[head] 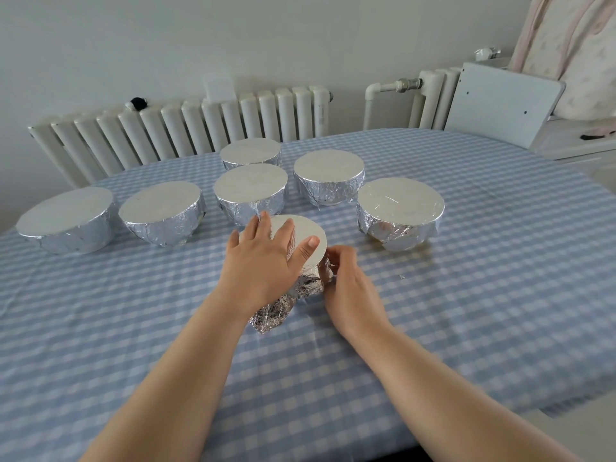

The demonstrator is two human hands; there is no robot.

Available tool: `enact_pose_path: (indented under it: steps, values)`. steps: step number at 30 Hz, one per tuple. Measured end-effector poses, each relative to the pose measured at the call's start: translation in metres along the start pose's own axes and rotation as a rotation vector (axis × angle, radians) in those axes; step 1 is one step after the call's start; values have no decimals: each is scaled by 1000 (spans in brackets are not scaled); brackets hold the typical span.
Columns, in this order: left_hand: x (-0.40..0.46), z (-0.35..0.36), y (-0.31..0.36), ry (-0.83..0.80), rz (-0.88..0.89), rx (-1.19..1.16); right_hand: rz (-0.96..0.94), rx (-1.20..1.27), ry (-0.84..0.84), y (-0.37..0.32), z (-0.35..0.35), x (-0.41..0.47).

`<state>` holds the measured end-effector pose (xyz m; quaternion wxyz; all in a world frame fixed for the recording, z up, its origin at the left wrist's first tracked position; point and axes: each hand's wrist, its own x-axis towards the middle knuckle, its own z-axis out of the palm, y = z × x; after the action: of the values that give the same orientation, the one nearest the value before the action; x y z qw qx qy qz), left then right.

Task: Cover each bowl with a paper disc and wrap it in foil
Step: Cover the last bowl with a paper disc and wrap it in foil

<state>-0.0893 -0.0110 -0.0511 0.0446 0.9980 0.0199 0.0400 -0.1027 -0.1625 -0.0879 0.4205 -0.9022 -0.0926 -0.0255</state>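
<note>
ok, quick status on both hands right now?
Left hand: open, fingers flat, pressing on the paper disc atop the bowl.
Right hand: fingers curled, pinching the foil at the bowl's side.

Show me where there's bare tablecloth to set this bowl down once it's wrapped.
Free: the right side, beyond the rightmost wrapped bowl, and the near tablecloth between the forearms. Crowded: the far middle, where six wrapped bowls cluster close behind the bowl in progress, held by the left hand and right hand.
</note>
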Motion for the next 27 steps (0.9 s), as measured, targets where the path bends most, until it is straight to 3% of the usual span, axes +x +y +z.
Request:
enact_pose_path:
  steps: [18,27]
  values:
    - [-1,-1,-1,-21,3,15,-10,-312,69,1,0,6]
    - [-3,-5,2,-43,9,20,66,-96,8,21,-5,12]
